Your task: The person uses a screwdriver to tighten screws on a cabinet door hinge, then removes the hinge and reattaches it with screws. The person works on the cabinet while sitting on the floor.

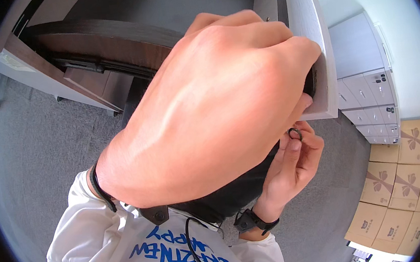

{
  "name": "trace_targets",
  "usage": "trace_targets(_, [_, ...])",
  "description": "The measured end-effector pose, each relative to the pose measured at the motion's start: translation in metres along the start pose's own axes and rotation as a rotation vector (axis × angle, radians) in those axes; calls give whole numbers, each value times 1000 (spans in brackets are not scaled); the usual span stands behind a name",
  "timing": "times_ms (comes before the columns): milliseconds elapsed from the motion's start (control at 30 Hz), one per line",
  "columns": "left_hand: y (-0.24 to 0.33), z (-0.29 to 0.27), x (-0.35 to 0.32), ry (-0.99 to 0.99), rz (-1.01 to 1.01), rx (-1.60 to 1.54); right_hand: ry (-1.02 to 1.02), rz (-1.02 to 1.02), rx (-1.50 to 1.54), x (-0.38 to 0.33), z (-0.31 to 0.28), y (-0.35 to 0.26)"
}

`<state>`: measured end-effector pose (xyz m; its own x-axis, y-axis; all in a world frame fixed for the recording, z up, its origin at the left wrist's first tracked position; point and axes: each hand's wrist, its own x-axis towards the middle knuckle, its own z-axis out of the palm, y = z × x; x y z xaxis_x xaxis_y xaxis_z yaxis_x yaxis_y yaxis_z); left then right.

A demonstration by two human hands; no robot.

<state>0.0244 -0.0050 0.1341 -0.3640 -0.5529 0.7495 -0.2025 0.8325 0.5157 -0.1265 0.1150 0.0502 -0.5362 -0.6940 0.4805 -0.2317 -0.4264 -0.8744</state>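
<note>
My left hand [217,100] fills the middle of the view, back side up, with its fingers curled toward a pale wood panel [323,90]. Most of its fingertips are hidden behind the hand. A small part of a black object [310,82] shows between this hand and the panel; its kind is hidden. Below and to the right, my right hand [294,161] pinches a small dark ring [295,134] between thumb and fingers, just under the panel's lower edge. Black bands circle both wrists.
Behind my left hand is a desk with a dark surface [157,4]. Grey drawer cabinets [362,86] with keys in their locks stand at the right. Stacked cardboard boxes [392,189] are below them. Grey carpet [36,163] covers the floor.
</note>
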Motion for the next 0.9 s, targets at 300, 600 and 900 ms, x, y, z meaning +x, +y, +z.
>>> trace_targets(300, [3,-5,7,-112,-31,50,-89,-6,30,-4,14,2])
trace_targets(600, [28,7,14,-160,-69,74,-157,62,-2,-2,15,3])
trace_targets(900, [47,9,7,-92,-201,190,-294,-42,274,28,3,6])
